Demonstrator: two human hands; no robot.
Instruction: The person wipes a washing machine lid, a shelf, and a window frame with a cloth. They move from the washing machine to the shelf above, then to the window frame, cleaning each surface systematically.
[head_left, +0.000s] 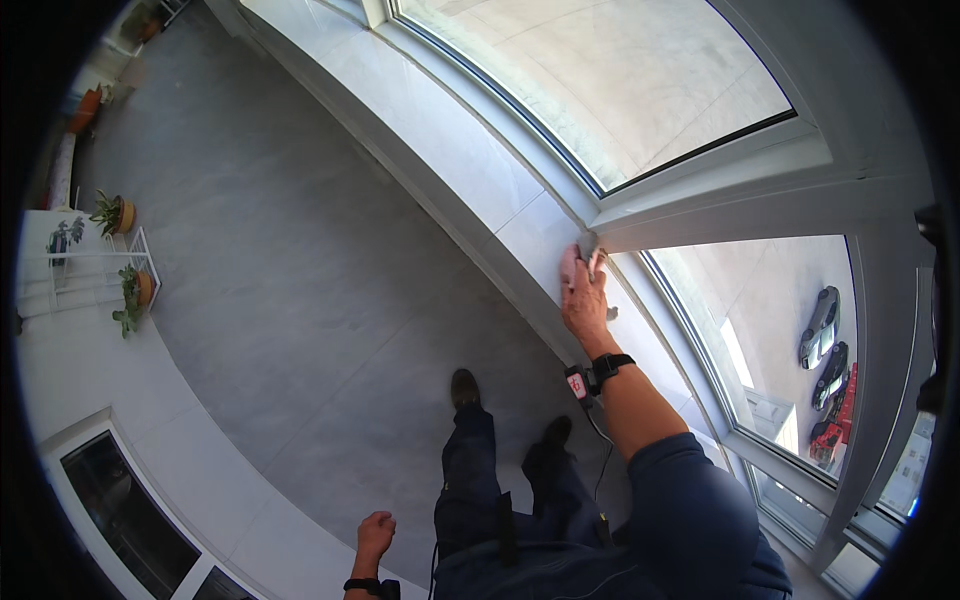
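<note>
My right hand (584, 301) presses a bunched pink and grey cloth (571, 267) onto the white tiled windowsill (517, 196). The cloth lies close to the foot of the white window post (675, 214), and part of it is hidden under my fingers. A small greyish scrap (613, 313) shows beside my wrist, perhaps a corner of the same cloth. My left hand (376, 533) hangs low at my side with its fingers curled in, and nothing shows in it.
White-framed windows (600, 82) line the sill, with parked cars (820, 328) visible outside. A small device with a cable (576, 384) hangs by my right wrist. Across the grey floor (300, 247) are potted plants (116, 214), a white metal rack (146, 255) and a dark-paned window (127, 510).
</note>
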